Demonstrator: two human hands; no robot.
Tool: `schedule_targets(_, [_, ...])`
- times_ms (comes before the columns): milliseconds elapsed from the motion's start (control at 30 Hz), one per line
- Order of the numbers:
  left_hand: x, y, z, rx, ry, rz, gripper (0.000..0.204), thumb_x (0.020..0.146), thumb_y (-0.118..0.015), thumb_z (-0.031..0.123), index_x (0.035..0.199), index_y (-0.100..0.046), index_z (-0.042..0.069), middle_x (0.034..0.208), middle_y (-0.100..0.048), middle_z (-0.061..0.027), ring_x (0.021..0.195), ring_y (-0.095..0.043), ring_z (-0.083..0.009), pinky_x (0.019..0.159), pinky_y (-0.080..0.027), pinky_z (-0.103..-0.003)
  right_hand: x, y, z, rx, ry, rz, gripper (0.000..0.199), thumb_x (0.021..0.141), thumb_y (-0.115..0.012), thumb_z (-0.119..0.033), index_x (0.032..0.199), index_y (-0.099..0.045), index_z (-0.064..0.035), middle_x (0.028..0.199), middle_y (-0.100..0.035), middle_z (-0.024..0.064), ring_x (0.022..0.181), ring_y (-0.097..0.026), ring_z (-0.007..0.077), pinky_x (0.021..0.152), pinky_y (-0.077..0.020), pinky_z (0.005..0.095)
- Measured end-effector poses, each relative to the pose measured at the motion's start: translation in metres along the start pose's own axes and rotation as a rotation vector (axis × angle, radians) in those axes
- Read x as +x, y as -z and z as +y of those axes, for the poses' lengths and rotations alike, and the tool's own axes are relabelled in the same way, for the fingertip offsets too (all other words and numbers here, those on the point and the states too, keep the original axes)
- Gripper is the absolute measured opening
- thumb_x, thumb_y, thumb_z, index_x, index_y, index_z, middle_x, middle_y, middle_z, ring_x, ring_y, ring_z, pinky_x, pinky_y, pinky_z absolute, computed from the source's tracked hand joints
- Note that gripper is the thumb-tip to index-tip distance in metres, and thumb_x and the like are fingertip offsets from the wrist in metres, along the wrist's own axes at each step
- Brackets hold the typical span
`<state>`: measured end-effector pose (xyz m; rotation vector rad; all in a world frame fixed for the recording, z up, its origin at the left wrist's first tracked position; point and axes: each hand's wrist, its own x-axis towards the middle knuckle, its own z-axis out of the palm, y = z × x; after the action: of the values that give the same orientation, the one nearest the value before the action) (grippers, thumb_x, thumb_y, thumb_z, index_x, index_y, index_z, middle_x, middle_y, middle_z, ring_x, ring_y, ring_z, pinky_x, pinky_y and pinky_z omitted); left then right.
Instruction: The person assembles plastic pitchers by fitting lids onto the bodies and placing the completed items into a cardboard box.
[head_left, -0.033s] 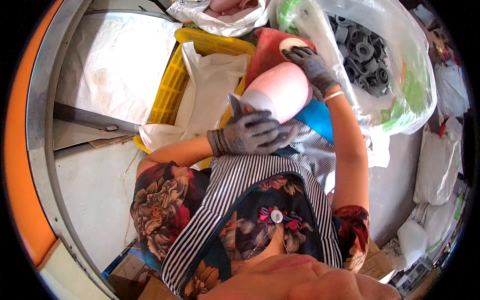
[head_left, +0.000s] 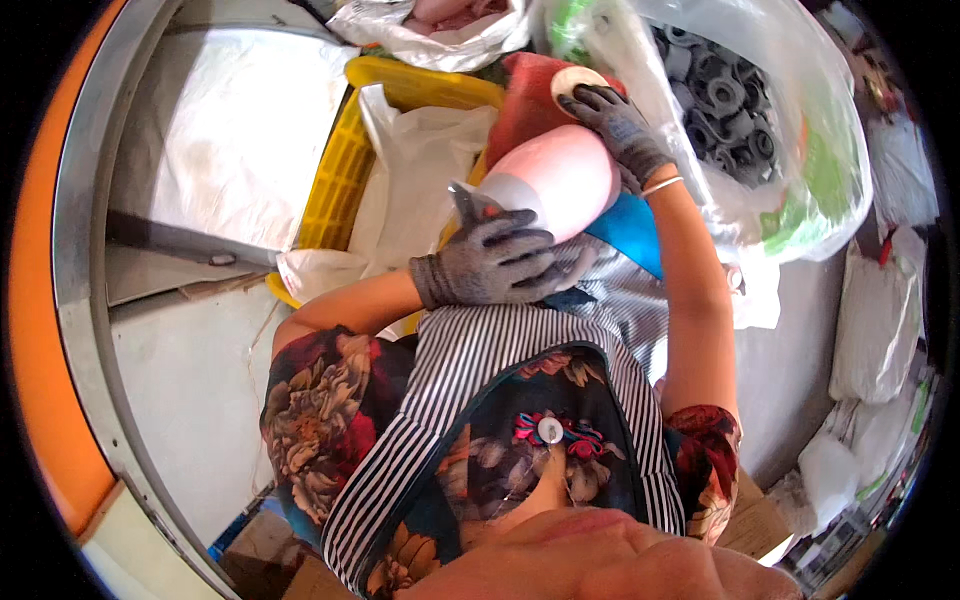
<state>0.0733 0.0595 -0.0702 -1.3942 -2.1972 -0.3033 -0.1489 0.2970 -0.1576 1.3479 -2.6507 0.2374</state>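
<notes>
A pink, rounded jug-like body (head_left: pixel 568 175) lies tilted across my lap, with a grey collar (head_left: pixel 512 198) and a dark pointed spout at its near left end. My left hand (head_left: pixel 490 262), in a grey work glove, is wrapped against the collar end, its fingers lying over the edge. Farther off, my gloved right hand (head_left: pixel 620 125) has its fingers on a round cream disc (head_left: pixel 572 88) beyond the pink body. Its thumb is hidden. Red cloth (head_left: pixel 530 105) lies under the disc and beside the pink body. Something blue (head_left: pixel 632 238) shows below it.
A yellow plastic crate (head_left: pixel 325 205) with white sheeting stands at the left. At the right, a clear plastic bag (head_left: pixel 815 150) holds many grey ring-shaped parts (head_left: pixel 722 95). A white sack (head_left: pixel 435 45) with pink pieces sits at the back. Wrapped bundles (head_left: pixel 880 325) line the right edge.
Almost nothing differs. Hands, pink body and disc sit very slightly farther left and up in the picture, and both hands keep their hold.
</notes>
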Motion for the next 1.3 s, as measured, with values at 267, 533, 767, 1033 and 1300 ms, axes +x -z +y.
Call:
schedule_targets(267, [0.053,0.016,-0.021,-0.002,0.082,-0.161,0.023,0.077,-0.065,0.024,0.099,-0.07,0.022,0.113,-0.064,0.0023,0.112,-0.057,-0.0217,0.107,-0.037,-0.056,-0.17,0.102,-0.06,0.366,-0.806,0.543,0.029,0.09,-0.065,-0.022,0.115,-0.067,-0.0098,0.106,-0.068,0.0129,0.097,-0.065,0.031,0.084,-0.0515,0.0389])
schedule_targets(533, [0.155,0.005,-0.024,-0.117,-0.024,0.009,0.028,0.075,-0.077,0.025,0.102,-0.07,0.031,0.128,-0.062,0.0014,0.124,-0.051,-0.0306,0.103,-0.04,-0.05,-0.377,0.007,-0.043,0.344,-1.552,0.508,0.027,0.09,-0.062,-0.025,0.11,-0.067,-0.0087,0.109,-0.067,0.0167,0.101,-0.064,0.0347,0.085,-0.0507,0.0432])
schedule_targets(767, [0.132,-0.004,-0.028,-0.211,0.144,-0.367,0.044,0.075,-0.071,0.015,0.118,-0.071,0.026,0.142,-0.049,-0.0116,0.13,-0.046,-0.0383,0.106,-0.04,-0.049,-0.378,-0.121,0.039,0.294,-1.514,-0.308,0.051,0.079,-0.066,-0.042,0.114,-0.067,-0.0058,0.111,-0.067,0.0225,0.107,-0.064,0.0382,0.09,-0.051,0.0438])
schedule_targets(1033, [0.137,0.013,-0.032,-0.719,0.326,-0.536,0.055,0.072,-0.078,0.023,0.122,-0.064,0.006,0.147,-0.04,-0.0221,0.138,-0.031,-0.05,0.112,-0.029,-0.054,-0.378,-0.193,0.012,-0.044,-1.752,-0.539,0.08,0.081,-0.06,-0.059,0.142,-0.044,-0.0109,0.142,-0.044,0.0201,0.131,-0.044,0.0364,0.102,-0.0415,0.0459])
schedule_targets(1300, [0.123,-0.039,0.002,-0.511,0.566,-0.252,0.08,0.076,-0.079,0.02,0.14,-0.038,-0.004,0.138,-0.044,-0.0227,0.129,-0.044,-0.0396,0.109,-0.032,-0.048,-0.397,-0.148,0.024,0.037,-1.395,-0.732,0.041,0.086,-0.057,-0.048,0.115,-0.069,-0.0215,0.126,-0.063,0.0137,0.112,-0.064,0.0323,0.093,-0.0513,0.0412])
